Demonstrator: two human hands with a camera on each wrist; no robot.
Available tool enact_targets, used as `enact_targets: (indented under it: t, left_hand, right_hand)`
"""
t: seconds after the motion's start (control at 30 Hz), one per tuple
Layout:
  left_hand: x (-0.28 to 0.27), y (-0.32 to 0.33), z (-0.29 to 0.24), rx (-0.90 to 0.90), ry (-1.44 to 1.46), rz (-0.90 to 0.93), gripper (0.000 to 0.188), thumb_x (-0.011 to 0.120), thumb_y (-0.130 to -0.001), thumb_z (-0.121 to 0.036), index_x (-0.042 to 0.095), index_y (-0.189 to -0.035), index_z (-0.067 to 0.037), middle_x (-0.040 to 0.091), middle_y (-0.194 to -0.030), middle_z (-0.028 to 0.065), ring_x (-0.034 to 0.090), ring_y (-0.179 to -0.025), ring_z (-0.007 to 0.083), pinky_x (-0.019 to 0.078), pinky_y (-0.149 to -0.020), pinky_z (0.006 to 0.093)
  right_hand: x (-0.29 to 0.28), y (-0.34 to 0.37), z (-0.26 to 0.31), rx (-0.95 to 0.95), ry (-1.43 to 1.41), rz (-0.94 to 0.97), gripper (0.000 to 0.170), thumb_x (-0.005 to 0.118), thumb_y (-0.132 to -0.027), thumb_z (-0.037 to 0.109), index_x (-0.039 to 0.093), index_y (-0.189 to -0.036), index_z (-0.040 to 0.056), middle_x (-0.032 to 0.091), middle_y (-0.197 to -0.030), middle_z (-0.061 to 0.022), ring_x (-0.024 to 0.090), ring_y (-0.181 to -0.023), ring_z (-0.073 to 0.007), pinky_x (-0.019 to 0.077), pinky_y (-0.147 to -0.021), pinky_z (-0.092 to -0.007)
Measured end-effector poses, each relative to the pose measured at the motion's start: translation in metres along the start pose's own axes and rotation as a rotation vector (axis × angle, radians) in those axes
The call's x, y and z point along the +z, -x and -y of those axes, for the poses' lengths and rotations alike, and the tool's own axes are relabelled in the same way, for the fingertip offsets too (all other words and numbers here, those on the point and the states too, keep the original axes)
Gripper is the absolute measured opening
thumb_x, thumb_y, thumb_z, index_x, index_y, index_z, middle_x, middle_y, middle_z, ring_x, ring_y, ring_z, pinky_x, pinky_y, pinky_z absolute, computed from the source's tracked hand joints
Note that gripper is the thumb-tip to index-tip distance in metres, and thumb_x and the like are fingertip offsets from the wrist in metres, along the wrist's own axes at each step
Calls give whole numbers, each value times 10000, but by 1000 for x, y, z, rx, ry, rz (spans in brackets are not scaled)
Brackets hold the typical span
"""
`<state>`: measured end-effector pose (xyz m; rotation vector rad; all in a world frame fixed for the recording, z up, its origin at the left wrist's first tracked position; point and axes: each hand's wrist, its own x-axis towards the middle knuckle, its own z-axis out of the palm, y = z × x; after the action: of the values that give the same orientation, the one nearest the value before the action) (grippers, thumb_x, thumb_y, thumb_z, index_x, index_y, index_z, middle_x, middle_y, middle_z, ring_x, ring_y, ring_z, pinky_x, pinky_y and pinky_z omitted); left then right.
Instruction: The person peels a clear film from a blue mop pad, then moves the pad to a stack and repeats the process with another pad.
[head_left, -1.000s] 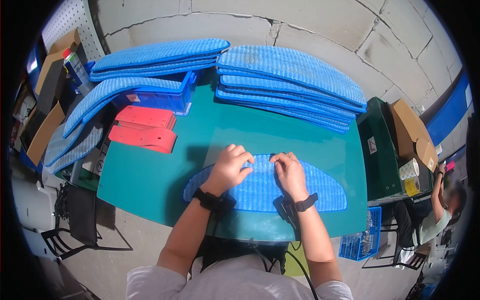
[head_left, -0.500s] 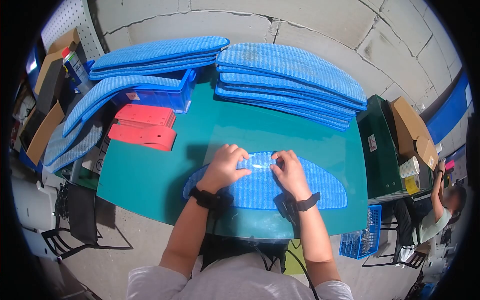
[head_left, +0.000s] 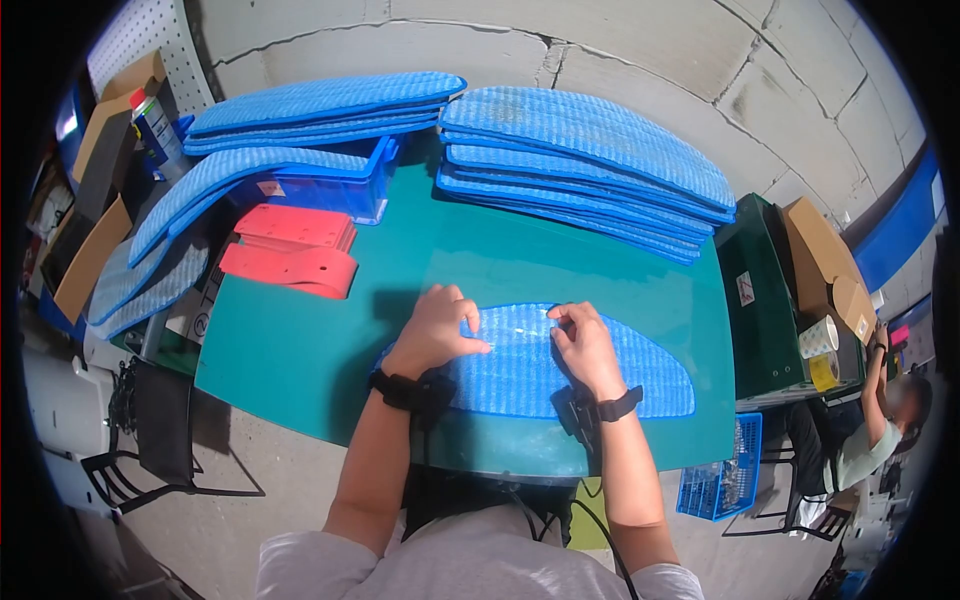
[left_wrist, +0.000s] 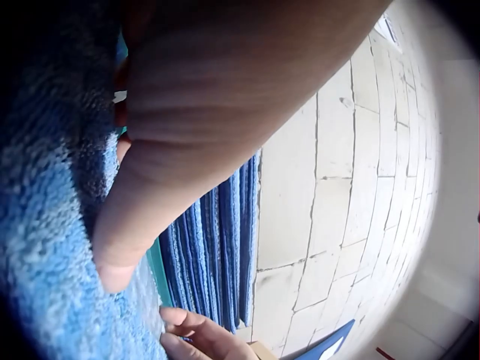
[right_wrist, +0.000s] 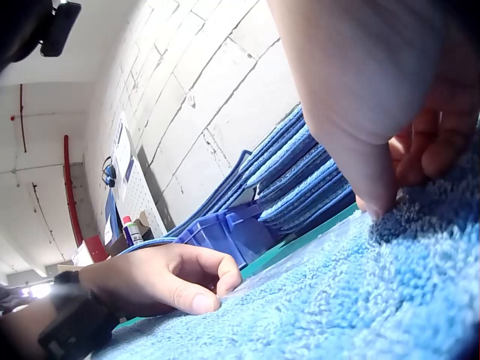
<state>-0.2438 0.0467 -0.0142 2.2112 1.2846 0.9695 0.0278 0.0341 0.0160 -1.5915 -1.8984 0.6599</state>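
Observation:
A half-moon blue mop pad (head_left: 520, 375) lies flat on the green table (head_left: 300, 370), its curved edge away from me. A clear, shiny film (head_left: 516, 326) shows near that edge, between the hands. My left hand (head_left: 432, 325) rests over the pad's left part, fingers bent and thumb stretched rightward; in the left wrist view, the thumb (left_wrist: 124, 255) touches the fuzzy surface. My right hand (head_left: 585, 345) is at the far edge, right of the middle, thumb and forefinger apart. In the right wrist view its thumb (right_wrist: 375, 191) touches the pad; its other fingers are partly hidden.
Blue pads are stacked at the back right (head_left: 585, 165) and the back left (head_left: 320, 105), the latter over a blue bin (head_left: 340, 195). Red straps (head_left: 290, 255) lie on the left. A green crate (head_left: 765, 300) stands right of the table. Another person (head_left: 880, 420) sits beyond it.
My left hand has slid leftward over the pad, widening the space between the hands. The right hand stays at nearly the same place on the far edge.

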Motion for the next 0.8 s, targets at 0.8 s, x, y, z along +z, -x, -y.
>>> enact_targets:
  t: [0.8]
  left_hand:
    - [9,-10,-32,-91,97,11,649,939,-630,-207,623,-1187,-102,593,-1090,98,587,-1087,329,505,-938,436]
  right_hand:
    - [8,19,15,-33,-189,-128,92,722,-904,28,735,-995,22,654,-872,-83,630,-726,-191,518,-692,-321]
